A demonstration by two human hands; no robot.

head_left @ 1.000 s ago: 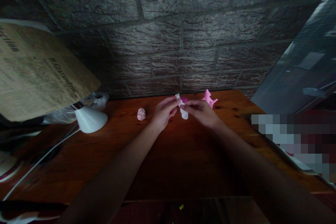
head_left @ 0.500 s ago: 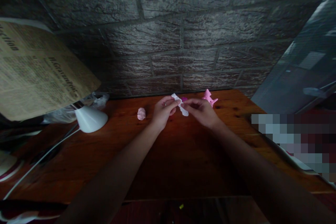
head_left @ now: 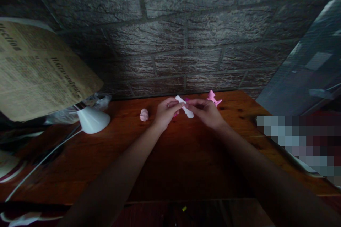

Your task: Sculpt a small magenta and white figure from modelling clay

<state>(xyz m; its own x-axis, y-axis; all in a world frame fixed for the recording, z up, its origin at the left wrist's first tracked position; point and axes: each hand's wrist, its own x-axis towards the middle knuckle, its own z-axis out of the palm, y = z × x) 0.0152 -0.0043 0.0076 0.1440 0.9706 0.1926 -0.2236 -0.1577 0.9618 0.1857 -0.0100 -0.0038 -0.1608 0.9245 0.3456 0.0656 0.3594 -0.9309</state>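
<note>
White strip: a pale, limp-looking piece [head_left: 189, 112], held up between the fingers near the middle of the counter's far edge, slanting from upper left to lower right. It may be paper or soft material; which, the view does not settle.
Left hand: the person's left hand [head_left: 163, 112] pinches the strip's upper part between thumb and fingers.
Right hand: the right hand [head_left: 207, 111] has thumb and fingertips drawn together at the strip's middle, close beside the left fingertips. Whether the two hands touch cannot be told.
Change: against the earliest view, the strip leans further over and its lower end sits more to the right. Less of the magenta piece [head_left: 187, 99] shows behind the fingers. The strip remains in hand, and the small shift looks like fine finger handling rather than a move elsewhere.
Pink lump: a pale, rounded piece [head_left: 144, 115] rests on the counter [head_left: 93, 156], left of the left hand and toward the far edge.
Pink pointed piece: a brighter shape with several tips [head_left: 212, 97] lies by the far edge, just beyond the right hand, toward the far right corner.
Far left corner: a white cone-shaped base [head_left: 93, 120] stands near crumpled clear plastic [head_left: 102, 101].
</note>
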